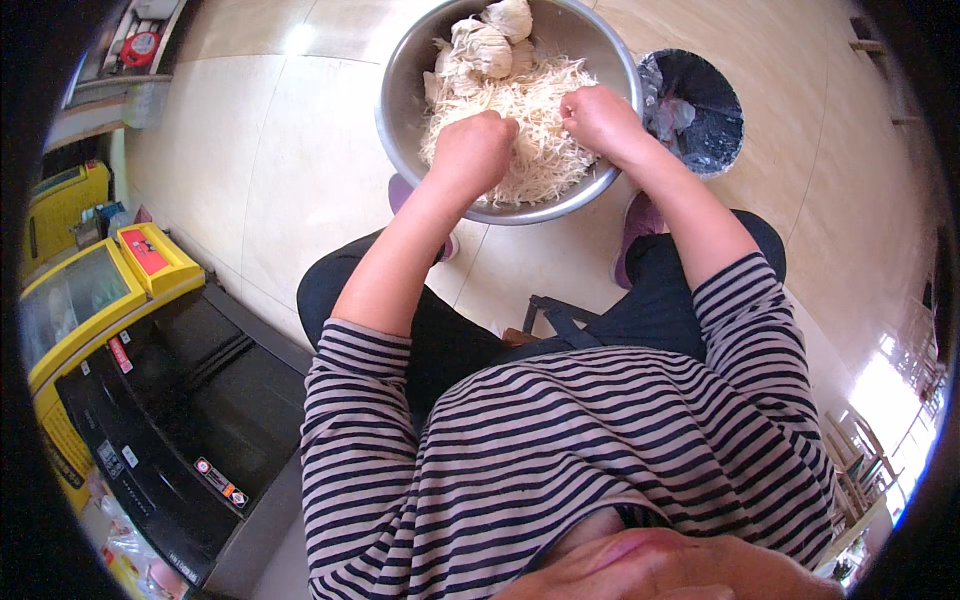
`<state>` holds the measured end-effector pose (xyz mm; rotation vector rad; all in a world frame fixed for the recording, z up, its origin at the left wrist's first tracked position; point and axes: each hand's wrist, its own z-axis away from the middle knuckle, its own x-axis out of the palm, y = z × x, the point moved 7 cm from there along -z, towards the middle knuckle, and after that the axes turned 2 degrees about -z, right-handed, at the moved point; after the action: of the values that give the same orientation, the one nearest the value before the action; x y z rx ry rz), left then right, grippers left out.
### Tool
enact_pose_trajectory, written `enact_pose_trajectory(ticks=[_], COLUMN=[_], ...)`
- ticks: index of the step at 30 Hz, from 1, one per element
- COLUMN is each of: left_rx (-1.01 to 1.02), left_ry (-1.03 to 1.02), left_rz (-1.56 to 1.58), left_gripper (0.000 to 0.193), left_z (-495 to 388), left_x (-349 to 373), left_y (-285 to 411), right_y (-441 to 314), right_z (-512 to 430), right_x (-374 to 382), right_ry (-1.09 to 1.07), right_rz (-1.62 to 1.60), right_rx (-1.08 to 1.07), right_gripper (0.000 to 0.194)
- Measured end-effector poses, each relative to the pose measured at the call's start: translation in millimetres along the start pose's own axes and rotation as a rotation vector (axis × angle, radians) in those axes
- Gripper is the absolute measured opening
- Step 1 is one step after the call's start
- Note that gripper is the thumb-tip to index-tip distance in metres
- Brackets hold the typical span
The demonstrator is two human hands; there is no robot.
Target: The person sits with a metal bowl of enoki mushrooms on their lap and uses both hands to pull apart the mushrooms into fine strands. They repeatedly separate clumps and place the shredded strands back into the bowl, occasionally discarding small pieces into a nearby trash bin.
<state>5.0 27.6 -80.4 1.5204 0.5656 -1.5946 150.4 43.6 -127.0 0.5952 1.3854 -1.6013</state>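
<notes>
A wide stainless-steel bowl (397, 124) stands on the floor before my feet. Loose pale shreds of food (544, 169) cover much of its inside. Several pale, wrinkled lumps (484, 49) are heaped at the far left of the bowl; what food they are is unclear. My left hand (478, 154) is curled over the near left of the shreds, its fingertips hidden beneath it. On the right, my right hand (602, 120) is over the shreds inside the rim, its fingers bent inward. Whether either hand grips any shreds cannot be seen.
A bin (709, 120) lined with a dark bag stands close to the bowl's right. To my left is a black-lidded chest freezer (217, 375) beside a yellow-framed one with a glass top (79, 289). Pale floor tiles (217, 142) surround the bowl.
</notes>
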Motion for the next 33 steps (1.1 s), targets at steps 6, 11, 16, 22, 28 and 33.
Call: enact_pose_trajectory(ticks=[6,11,16,22,28,33], left_rx=[-0.183,-0.315,-0.371,-0.365,-0.379,-0.329], left_ry=[-0.029,0.032,0.132,0.153,0.148,0.156], left_rz=[0.607,1.271,1.488,1.517,1.642,1.617], left_gripper=[0.025,0.033,0.020,0.019,0.015,0.016], left_z=[-5,-13,-20,-27,-28,-29], left_x=[-12,-10,-12,-15,-14,-20], left_y=[-20,-14,-18,-16,-13,-12], right_y=[-9,-34,-43,-40,-32,-30], right_z=[1,11,11,8,7,6], right_x=[-36,-37,-40,-40,-45,-48], right_ry=[0.055,-0.067,-0.038,0.012,0.077,0.084], right_rz=[-0.393,-0.882,-0.917,-0.974,-0.852,-0.892], right_rx=[0.036,0.151,0.112,0.041,0.026,0.053], right_gripper=[0.018,0.014,0.010,0.009,0.020,0.018])
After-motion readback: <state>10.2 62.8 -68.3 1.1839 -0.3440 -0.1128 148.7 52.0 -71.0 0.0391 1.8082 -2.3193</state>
